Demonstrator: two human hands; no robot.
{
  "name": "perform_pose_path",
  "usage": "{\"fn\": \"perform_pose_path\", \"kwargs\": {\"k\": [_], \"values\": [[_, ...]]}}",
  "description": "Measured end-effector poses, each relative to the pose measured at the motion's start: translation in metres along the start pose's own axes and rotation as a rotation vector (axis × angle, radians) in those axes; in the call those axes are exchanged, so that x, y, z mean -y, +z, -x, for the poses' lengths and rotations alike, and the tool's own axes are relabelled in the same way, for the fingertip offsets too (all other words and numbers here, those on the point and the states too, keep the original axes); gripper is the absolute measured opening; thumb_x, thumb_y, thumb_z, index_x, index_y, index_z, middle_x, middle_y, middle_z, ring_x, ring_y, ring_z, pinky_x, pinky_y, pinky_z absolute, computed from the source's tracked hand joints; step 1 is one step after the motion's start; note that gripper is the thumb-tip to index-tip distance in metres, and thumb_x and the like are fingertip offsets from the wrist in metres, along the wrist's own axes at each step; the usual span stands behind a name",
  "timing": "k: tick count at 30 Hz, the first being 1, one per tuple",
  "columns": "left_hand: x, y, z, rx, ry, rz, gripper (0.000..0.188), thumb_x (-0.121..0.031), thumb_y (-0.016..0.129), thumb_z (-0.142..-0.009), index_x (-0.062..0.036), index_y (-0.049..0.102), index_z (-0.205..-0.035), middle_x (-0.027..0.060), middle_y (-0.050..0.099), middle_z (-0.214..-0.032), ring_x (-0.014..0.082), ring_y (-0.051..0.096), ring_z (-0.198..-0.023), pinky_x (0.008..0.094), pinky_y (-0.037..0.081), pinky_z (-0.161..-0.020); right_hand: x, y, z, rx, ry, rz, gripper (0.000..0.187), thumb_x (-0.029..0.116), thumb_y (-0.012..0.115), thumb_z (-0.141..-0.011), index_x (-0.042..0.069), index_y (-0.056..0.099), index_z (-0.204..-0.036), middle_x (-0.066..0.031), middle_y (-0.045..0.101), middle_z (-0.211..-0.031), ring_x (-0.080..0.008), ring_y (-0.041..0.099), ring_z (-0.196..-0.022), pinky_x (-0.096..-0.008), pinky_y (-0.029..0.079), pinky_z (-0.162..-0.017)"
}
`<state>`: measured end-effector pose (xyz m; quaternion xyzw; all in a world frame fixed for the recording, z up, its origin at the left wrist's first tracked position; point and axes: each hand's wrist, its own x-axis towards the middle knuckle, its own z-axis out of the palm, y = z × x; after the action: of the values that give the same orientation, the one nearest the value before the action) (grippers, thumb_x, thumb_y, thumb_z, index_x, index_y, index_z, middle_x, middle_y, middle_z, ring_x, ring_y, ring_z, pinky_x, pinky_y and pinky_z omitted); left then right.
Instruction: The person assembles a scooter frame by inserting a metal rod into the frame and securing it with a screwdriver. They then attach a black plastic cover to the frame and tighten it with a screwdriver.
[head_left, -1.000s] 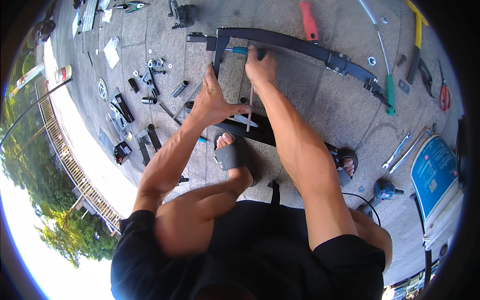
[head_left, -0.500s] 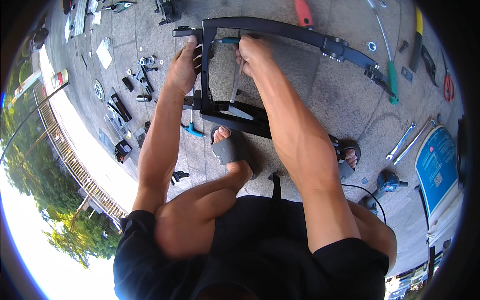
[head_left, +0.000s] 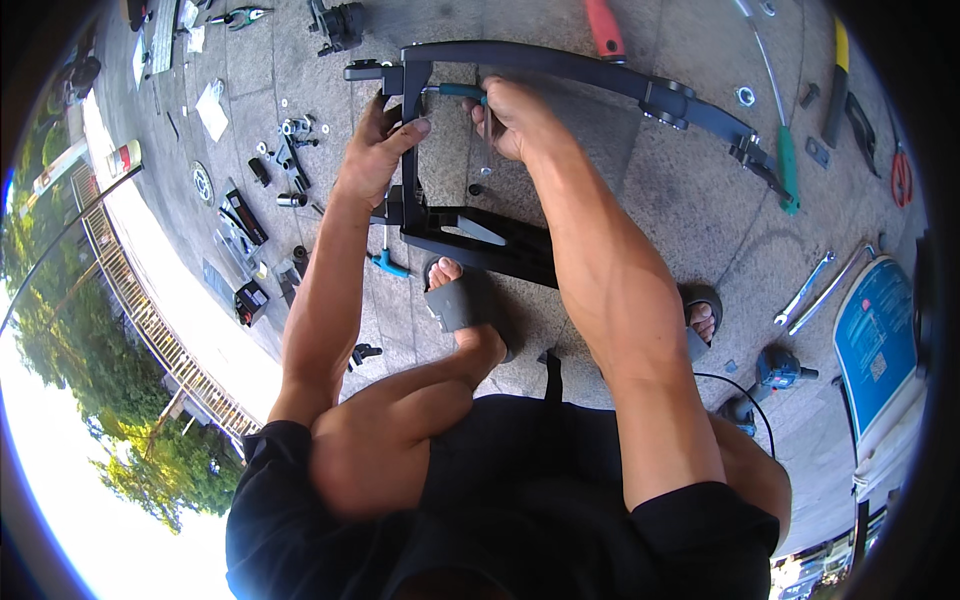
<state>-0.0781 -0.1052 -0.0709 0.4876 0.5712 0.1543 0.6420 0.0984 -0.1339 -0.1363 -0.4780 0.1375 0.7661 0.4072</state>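
Note:
A black metal frame (head_left: 520, 50) stands on the paving in front of my feet, its long bars running to the right. My left hand (head_left: 378, 150) is wrapped round its left upright, with the thumb across the front. My right hand (head_left: 512, 115) grips a teal T-handle hex key (head_left: 458, 90) inside the frame, near the upper corner. The key's short tip points left against the upright; its long shaft hangs below my fingers. Whether the tip sits in a bolt is too small to tell. A second teal T-handle hex key (head_left: 390, 266) is by the frame's lower left.
Small parts and a black box (head_left: 250, 298) lie on the left. To the right are a green-handled screwdriver (head_left: 786, 170), a wrench (head_left: 803, 290), red-handled scissors (head_left: 901, 180) and a blue power tool (head_left: 778, 368). A red handle (head_left: 606, 32) lies beyond the frame.
My left hand has slid down the upright, and its thumb now crosses the front. My right hand has shifted slightly down and right, and the hex key's shaft looks shorter.

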Motion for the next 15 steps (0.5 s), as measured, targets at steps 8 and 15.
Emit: {"fn": "perform_pose_path", "kwargs": {"k": [8, 15], "values": [[-0.004, 0.003, 0.005, -0.050, -0.027, -0.090, 0.060, -0.010, 0.068, -0.087, 0.0018, 0.039, -0.138, 0.0143, 0.059, -0.118, 0.0176, 0.054, -0.106, 0.0301, 0.042, -0.095, -0.010, -0.048, -0.002, 0.342, -0.255, 0.431, 0.042, 0.021, 0.035, -0.099, 0.006, 0.044, -0.137, -0.0140, 0.062, -0.119, -0.0196, 0.065, -0.092, -0.0366, 0.053, -0.070], [0.013, 0.006, -0.007, -0.102, 0.027, -0.350, 0.072, -0.006, 0.075, -0.078, 0.0054, 0.033, -0.135, 0.0146, 0.059, -0.109, 0.0179, 0.056, -0.099, 0.0301, 0.047, -0.087, 0.003, -0.039, -0.011, 0.040, -0.722, 1.411, 0.049, 0.020, 0.065, -0.084, 0.002, 0.053, -0.128, -0.0226, 0.066, -0.105, -0.0367, 0.066, -0.093, -0.0453, 0.051, -0.079]]}}
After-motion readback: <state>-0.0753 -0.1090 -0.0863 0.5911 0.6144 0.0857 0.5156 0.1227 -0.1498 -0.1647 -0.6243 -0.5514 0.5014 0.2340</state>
